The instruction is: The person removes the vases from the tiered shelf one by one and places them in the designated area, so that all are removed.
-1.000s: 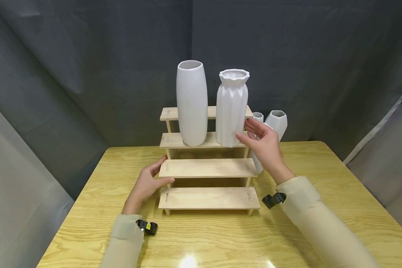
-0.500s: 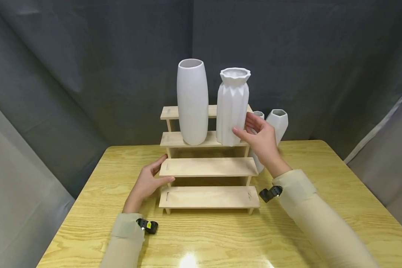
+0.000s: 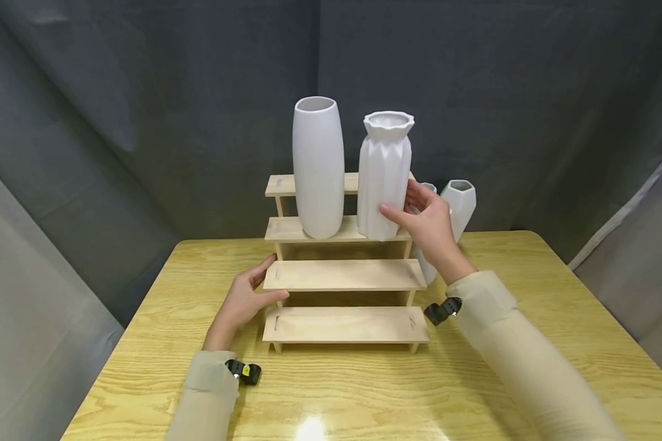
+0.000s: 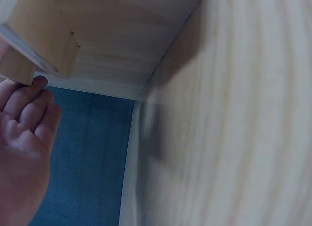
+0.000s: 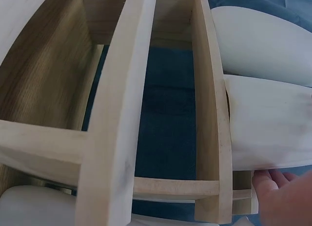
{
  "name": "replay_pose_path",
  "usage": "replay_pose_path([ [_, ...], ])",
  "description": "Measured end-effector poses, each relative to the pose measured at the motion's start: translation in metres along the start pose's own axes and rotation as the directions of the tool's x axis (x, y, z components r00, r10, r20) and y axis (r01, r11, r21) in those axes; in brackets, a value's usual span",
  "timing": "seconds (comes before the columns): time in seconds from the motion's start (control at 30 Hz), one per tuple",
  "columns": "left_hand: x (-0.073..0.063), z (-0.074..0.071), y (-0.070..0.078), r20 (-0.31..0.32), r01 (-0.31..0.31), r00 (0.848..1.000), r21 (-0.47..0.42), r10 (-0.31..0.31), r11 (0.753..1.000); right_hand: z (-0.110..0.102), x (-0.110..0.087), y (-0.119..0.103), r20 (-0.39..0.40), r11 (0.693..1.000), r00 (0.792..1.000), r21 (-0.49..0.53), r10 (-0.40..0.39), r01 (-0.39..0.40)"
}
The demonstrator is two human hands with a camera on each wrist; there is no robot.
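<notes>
A pale wooden tiered display stand (image 3: pixel 344 275) stands on the table. My left hand (image 3: pixel 241 309) holds its left side, thumb on the front and fingers reaching behind the side; the left wrist view shows those fingertips against a wooden edge. On the second tier from the top, a white pleated vase (image 3: pixel 383 177) with a flared, scalloped mouth stands upright. My right hand (image 3: pixel 431 229) grips its lower right side, with the thumb across the front and fingers partly hidden behind. A taller, smooth white vase (image 3: pixel 318 168) is left of it on the same tier, slightly apart.
Behind the stand's right side are a white faceted vase (image 3: pixel 460 205) and another white vase (image 3: pixel 427 269), partly hidden by my right hand and the stand. A dark grey curtain (image 3: pixel 226 122) hangs behind the wood-grain table (image 3: pixel 331 404).
My right hand has shifted slightly left and up along the pleated vase, its thumb further across the front. The vases and my left hand keep their places.
</notes>
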State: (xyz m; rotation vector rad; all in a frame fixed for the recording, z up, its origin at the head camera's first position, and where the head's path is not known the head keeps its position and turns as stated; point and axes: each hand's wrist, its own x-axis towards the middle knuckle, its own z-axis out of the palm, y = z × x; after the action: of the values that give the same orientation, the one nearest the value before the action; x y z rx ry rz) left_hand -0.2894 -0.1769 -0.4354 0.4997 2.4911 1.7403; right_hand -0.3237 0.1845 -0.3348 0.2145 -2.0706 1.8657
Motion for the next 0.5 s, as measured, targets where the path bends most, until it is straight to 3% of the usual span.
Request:
replay_pose_path([
  [0.37,0.0,0.0,-0.001,0.004,-0.004,1.0,-0.005,0.004,1.0,0.003,0.005,-0.001,0.035,0.999,0.999,-0.034,-0.019,0.02],
  [0.5,0.005,0.0,-0.014,-0.005,-0.009,1.0,-0.004,0.009,1.0,0.003,0.006,-0.002,0.038,0.999,0.999,-0.046,-0.012,0.014],
])
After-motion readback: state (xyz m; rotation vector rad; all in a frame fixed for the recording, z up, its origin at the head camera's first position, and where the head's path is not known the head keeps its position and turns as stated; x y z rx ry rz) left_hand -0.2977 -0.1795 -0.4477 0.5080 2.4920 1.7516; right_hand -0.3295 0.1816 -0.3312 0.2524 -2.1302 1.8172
